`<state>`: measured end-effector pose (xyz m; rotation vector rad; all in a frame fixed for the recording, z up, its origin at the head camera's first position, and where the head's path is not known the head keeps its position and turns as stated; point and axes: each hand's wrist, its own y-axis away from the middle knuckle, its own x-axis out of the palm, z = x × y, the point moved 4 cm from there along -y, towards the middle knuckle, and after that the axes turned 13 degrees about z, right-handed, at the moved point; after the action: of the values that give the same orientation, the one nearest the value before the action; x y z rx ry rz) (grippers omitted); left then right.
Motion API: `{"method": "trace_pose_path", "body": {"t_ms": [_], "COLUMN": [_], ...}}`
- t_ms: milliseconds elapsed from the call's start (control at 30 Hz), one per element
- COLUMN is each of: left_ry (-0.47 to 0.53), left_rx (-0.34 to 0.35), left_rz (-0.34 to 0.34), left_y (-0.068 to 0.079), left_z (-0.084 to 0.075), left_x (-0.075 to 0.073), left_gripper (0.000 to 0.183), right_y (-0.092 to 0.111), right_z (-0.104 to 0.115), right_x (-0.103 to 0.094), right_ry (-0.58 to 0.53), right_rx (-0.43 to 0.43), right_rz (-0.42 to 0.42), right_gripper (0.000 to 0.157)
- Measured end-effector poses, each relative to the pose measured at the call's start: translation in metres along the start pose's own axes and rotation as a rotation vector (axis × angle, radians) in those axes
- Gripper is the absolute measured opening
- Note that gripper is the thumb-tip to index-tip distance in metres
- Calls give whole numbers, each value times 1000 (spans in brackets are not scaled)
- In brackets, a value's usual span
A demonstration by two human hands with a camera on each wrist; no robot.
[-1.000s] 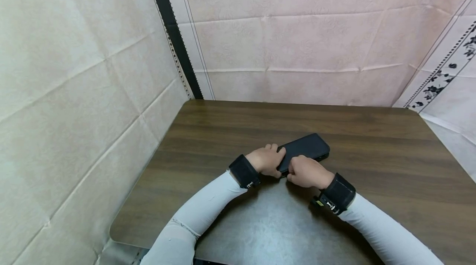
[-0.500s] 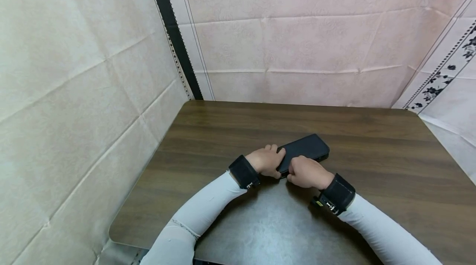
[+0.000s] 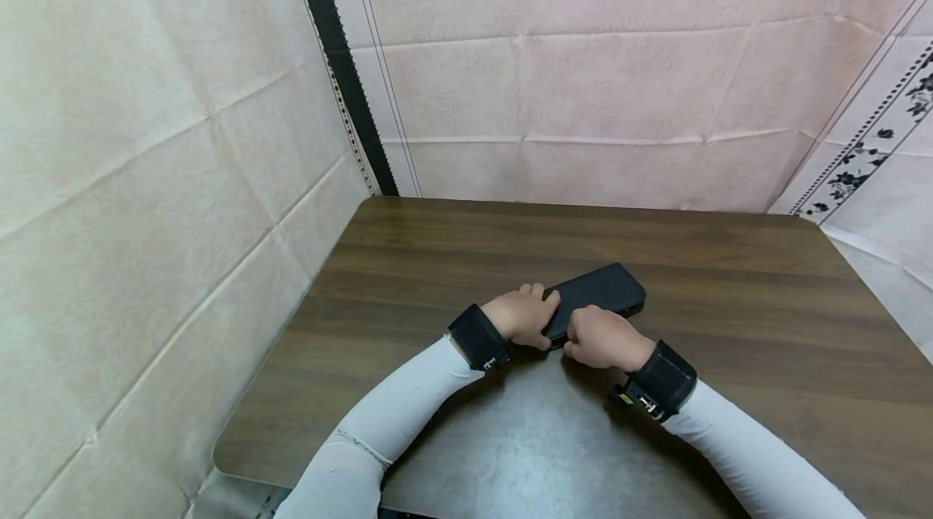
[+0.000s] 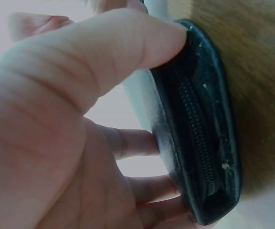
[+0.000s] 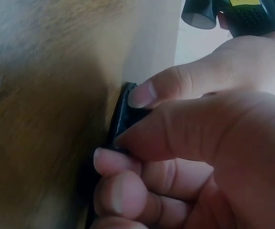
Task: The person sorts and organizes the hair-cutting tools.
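A long black zip wallet [image 3: 598, 291] lies aslant on the table, its zipper [image 4: 197, 129] running along the narrow end in the left wrist view. My left hand [image 3: 521, 315] grips that end, thumb at the near corner and fingertips along the opposite edge. Close beside it, my right hand [image 3: 605, 337] is curled at the wallet's near long edge. In the right wrist view its thumb and forefinger pinch together at the zipped side, hiding whatever small part is between them. The left thumb [image 5: 144, 93] shows at the corner just beyond.
The brown wood-grain table [image 3: 437, 244] extends around the wallet, with rounded corners and a glare patch in front. Pale cloth [image 3: 583, 82] hangs behind it and along the left. Each wrist wears a black strap [image 3: 477, 337] with a small camera.
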<state>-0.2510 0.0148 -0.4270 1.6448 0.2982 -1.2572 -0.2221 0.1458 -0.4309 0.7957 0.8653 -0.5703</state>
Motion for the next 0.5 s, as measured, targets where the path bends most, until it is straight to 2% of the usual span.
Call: {"method": "trace_pose_path", "body": {"t_ms": [500], "left_ry": [-2], "left_rx": [1], "left_rz": [-1], "left_y": [2], "left_z": [0], "left_x": [0], "left_gripper": [84], "right_y": [0], "right_z": [-3], "right_x": [-1], "right_ry": [4], "right_rx": [4], "right_rz": [0], "right_gripper": [51]}}
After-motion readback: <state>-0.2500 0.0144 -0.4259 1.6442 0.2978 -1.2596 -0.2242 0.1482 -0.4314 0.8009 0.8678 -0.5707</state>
